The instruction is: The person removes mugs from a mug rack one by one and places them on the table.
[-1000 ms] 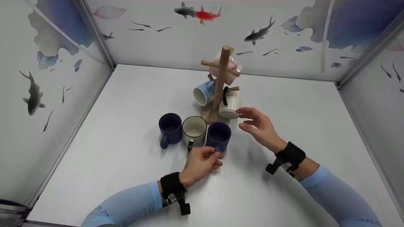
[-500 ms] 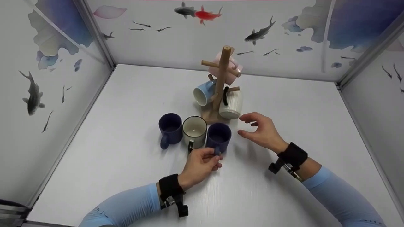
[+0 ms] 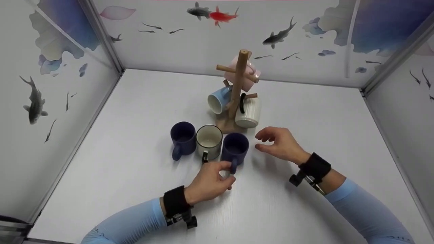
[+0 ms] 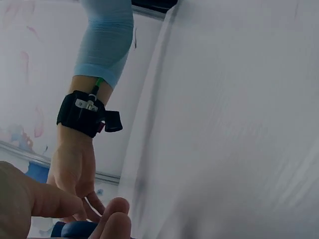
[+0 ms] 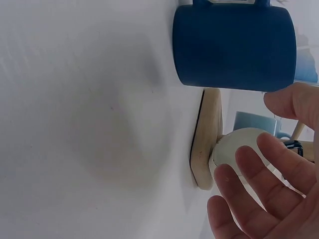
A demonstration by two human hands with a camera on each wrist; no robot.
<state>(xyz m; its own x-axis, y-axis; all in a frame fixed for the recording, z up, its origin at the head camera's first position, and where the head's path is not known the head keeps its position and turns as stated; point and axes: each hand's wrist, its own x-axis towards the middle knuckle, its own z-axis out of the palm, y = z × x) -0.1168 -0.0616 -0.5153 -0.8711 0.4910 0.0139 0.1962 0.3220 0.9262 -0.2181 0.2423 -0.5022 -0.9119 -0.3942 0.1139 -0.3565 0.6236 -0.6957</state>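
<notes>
Two dark blue mugs, a left one [image 3: 183, 138] and a right one [image 3: 235, 149], stand upright in a row with a cream, dark-rimmed mug [image 3: 209, 142] between them. My left hand [image 3: 208, 181] is at the right mug's handle [image 3: 234, 166], its index fingertip right at the handle and the thumb spread away below. In the left wrist view, blue shows just beyond the thumb and fingertips. To the right of that same mug, my right hand [image 3: 281, 145] hovers with relaxed, parted fingers and holds nothing. The right wrist view shows its fingers [image 5: 249, 164] spread below the blue mug [image 5: 234, 47].
Behind the row rises a wooden mug tree [image 3: 239, 74]. It carries a light blue mug [image 3: 218, 100], a pink mug [image 3: 249, 76] and a cream ribbed mug [image 3: 248, 113] with a black handle. Printed panels wall the white table [image 3: 142, 101] at the back and sides.
The left thumb has parted from the handle and the hand has drawn slightly back to the left. My right hand has come down from the hanging cream mug to beside the right blue mug.
</notes>
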